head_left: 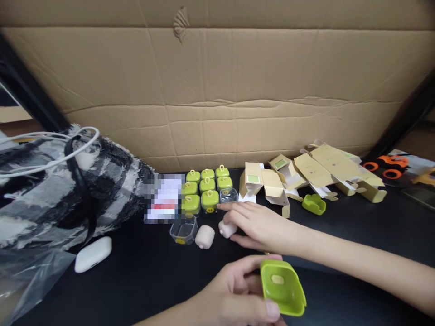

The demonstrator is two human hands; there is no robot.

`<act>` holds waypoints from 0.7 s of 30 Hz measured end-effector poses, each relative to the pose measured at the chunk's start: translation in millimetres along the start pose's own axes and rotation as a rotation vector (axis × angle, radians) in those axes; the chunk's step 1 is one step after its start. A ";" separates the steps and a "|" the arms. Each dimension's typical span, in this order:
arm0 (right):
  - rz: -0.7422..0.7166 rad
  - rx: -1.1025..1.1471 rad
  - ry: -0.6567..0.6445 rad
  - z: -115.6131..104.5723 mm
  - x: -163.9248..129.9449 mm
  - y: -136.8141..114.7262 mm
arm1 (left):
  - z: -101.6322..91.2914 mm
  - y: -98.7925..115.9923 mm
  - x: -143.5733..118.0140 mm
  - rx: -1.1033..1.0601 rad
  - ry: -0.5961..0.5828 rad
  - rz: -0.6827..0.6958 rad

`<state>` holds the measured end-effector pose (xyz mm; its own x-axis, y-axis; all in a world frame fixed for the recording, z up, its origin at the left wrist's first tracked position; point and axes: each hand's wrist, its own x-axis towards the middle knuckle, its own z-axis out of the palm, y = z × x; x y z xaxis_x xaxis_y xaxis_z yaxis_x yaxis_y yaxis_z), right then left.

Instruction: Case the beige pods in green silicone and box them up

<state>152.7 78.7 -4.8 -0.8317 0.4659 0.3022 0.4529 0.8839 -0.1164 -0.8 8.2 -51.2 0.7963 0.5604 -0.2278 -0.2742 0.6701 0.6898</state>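
Note:
My left hand [243, 294] grips a lime-green lid [285, 290], its hollow inside facing up toward me, thumb on the near rim. Farther off, my right hand [254, 224] has its thumb and fingers around a small pale pink rounded piece [227, 228] on the table. A second pale pink piece [205, 237] with a small nub lies just left of it. Beside that stands an open clear plastic box [184, 230]. Another open clear box [229, 195] is behind my right fingers, at the end of rows of small clear boxes with green lids [207, 184] and loop handles.
Opened small cardboard boxes [272, 183] and flattened cartons [326, 165] lie at the back right, near a loose green lid [314, 204]. Orange-handled scissors [392, 167] are far right. On the left are a white case [93, 254], a shaggy black-and-white bag [112, 181] and clear plastic [34, 280].

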 end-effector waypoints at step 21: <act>0.108 0.283 0.208 -36.3 -69.2 -35.9 | 8.3 15.9 1.3 -0.209 0.135 0.101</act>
<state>205.7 13.2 12.8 -0.6872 0.5651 0.4564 0.4037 0.8195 -0.4068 0.3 15.6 -34.8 0.6837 0.6801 -0.2646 -0.4654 0.6856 0.5598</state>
